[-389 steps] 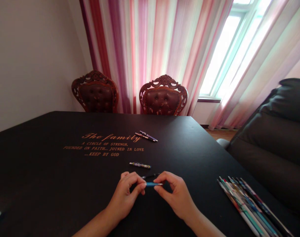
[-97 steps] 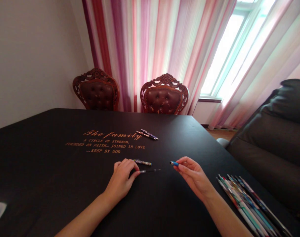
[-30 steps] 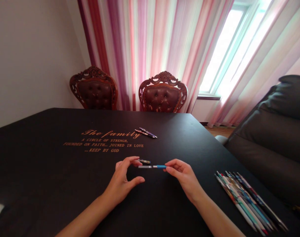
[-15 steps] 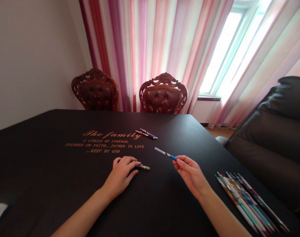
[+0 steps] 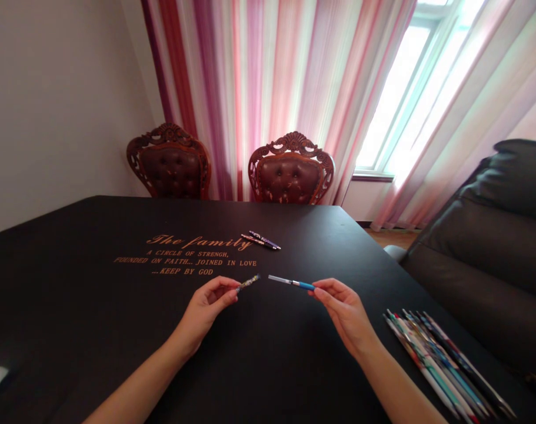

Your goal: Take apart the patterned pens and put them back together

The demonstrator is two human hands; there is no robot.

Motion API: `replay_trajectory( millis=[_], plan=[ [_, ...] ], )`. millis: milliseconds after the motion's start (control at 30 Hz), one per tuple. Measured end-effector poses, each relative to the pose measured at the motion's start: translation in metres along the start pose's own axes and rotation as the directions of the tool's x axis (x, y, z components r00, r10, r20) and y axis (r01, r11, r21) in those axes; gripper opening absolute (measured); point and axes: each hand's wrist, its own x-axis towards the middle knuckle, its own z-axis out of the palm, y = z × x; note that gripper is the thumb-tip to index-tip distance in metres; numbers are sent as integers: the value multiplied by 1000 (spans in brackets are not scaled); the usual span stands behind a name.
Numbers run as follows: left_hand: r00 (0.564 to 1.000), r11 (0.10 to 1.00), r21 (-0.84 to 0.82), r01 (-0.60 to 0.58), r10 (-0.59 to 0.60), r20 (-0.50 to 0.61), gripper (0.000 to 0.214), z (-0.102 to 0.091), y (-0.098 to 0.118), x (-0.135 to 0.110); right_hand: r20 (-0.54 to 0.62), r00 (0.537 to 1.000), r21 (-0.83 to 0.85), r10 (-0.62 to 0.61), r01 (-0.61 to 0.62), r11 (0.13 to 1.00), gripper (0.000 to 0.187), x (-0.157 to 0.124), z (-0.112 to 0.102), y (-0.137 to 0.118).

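Above one black rectangular table (image 5: 117, 335), the left hand (image 5: 212, 299) pinches one slim multicoloured pen barrel (image 5: 249, 283); the right hand (image 5: 343, 305) pinches one blue cylindrical pen grip (image 5: 303, 285), whose one thin translucent refill (image 5: 279, 279) points left, apart from the barrel; two slim patterned pens (image 5: 265, 240) lie farther; near right lie many colourful pens (image 5: 444, 365), too crowded to count.

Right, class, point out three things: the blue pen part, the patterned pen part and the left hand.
Blue pen part (image 5: 303, 285): head view, middle of its blue surface.
Patterned pen part (image 5: 249, 282): head view, middle of its visible length.
Left hand (image 5: 202, 307): head view, middle of the hand.
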Motion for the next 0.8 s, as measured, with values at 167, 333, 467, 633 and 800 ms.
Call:
replay_trajectory(
  millis=[167,333,467,633,800],
  plan=[
    [1000,998,-58,23,-22,14,16,4,3,-3,8,1000,-53,-17,17,998,24,0,0,1],
    [999,998,-53,31,-30,13,17,5,6,-4,17,1000,-93,-19,20,995,24,-1,1,1],
    [1000,999,-30,15,-15,11,16,5,6,-5,40,999,-131,-35,40,991,24,-1,1,-1],
    [1000,1000,-20,-24,24,10,16,5,5,-4,42,996,-235,-78,86,968,24,-2,-1,-2],
    [998,998,-13,-67,68,19,13,3,4,-2,74,987,-329,-141,157,931,19,-2,-2,-6]
  ],
)
